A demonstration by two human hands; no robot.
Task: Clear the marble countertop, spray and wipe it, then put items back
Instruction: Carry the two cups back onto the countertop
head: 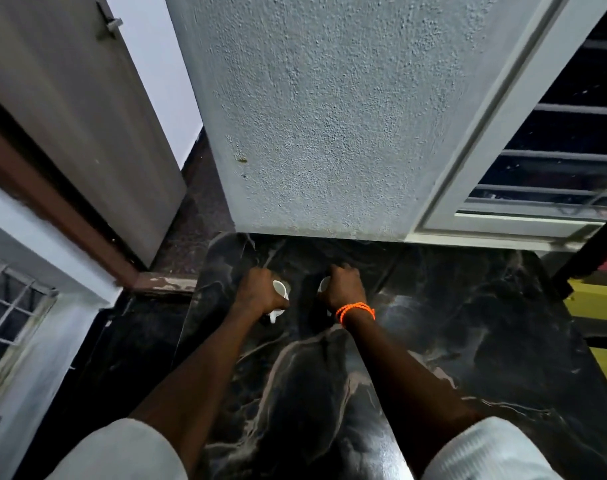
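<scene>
The black marble countertop [451, 317] with pale veins fills the lower middle of the head view. My left hand [257, 289] is closed around a small white cup [281, 289] near the counter's far edge; the cup's handle shows below the fist. My right hand [343, 287], with an orange bead band on the wrist, is closed over a second white cup [324, 285], of which only a sliver shows at the hand's left. Both cups sit low over the marble; whether they touch it I cannot tell.
A rough white wall [312, 116] rises straight behind the counter. A grey door [87, 109] stands open at the left, with a barred window [554, 168] at the right. A lower dark surface [132, 341] lies left of the counter. Yellow-striped objects [596, 299] sit at the right edge.
</scene>
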